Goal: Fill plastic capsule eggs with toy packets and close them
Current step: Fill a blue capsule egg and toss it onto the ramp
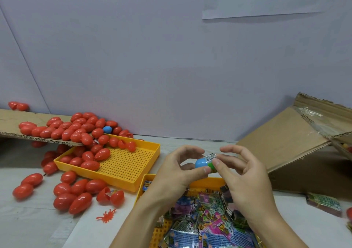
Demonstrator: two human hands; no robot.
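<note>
Head view. Left hand (pixel 171 171) pinches a blue egg half (pixel 202 163) above the near tray (pixel 205 182) of packets (pixel 202 221). Right hand (pixel 245 179), fingers curled, pinches a packet (pixel 211 157) partly inside the half. Red eggs (pixel 76 192) lie left on the counter (pixel 28 219), in the far tray (pixel 122 166) and on cardboard (pixel 11 120). Box (pixel 297 145) at right.

Egg half (pixel 201 163) gripped between both hands; packet tray (pixel 207 183) directly below, egg tray (pixel 122 166) left, cardboard box (pixel 297 145) right.
</note>
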